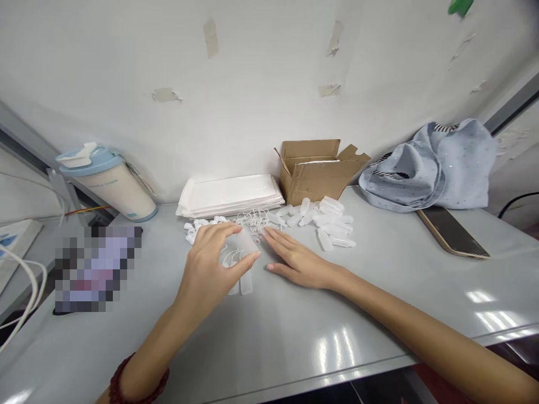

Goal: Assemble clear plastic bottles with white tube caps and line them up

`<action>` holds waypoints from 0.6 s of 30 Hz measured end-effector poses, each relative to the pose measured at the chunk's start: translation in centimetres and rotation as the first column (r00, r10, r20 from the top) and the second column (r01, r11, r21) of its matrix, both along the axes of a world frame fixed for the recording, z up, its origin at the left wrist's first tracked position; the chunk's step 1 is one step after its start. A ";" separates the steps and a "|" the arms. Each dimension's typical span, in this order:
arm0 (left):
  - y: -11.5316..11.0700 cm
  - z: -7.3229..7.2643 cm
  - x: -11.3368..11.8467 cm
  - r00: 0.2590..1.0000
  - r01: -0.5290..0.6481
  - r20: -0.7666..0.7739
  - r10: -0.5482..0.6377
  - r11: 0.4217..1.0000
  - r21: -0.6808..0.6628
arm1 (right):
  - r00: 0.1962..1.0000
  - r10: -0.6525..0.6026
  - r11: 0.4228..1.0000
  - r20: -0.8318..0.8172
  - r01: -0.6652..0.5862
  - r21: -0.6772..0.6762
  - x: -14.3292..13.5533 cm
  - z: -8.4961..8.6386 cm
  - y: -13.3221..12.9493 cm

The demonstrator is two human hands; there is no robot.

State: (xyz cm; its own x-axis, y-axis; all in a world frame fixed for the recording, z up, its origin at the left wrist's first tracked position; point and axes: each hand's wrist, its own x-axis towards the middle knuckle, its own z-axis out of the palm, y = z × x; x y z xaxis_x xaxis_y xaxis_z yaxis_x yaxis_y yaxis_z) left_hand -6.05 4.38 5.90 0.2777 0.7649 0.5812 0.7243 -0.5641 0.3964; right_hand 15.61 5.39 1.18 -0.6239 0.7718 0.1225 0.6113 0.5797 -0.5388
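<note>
Near the left edge of the glossy grey table lay a pixelated flat item; behind it, a cream tumbler with a pale-blue lid stood at the back-left. The left hand held thumb and forefinger apart, with a translucent flat plastic piece showing between them; whether they gripped it could not be told. Flat white packets lay stacked along the back edge. Thin white looped strings lay in front, at the fingertips of the right hand, palm down, thumb spread. Beyond came an open brown cardboard box, heaped translucent plastic sleeves, a light-blue cloth bag and a dark-screened phone toward the right.
</note>
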 end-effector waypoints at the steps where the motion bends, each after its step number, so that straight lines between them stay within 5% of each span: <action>1: 0.1 -0.1 0.0 1.000 0.019 -0.011 -0.019 0.999 -0.027 | 0.999 -0.037 0.999 -0.018 0.037 -0.008 0.1 -0.1 0.1; 8: -0.2 -0.5 0.2 0.972 0.178 -0.120 -0.204 0.964 -0.199 | 0.961 -0.172 0.972 -0.217 0.202 0.122 0.7 -0.2 0.3; 18: -1.1 -0.7 0.5 0.915 0.191 -0.223 -0.335 0.849 -0.492 | 0.958 -0.043 0.971 -0.283 0.107 0.215 -0.1 0.2 -1.4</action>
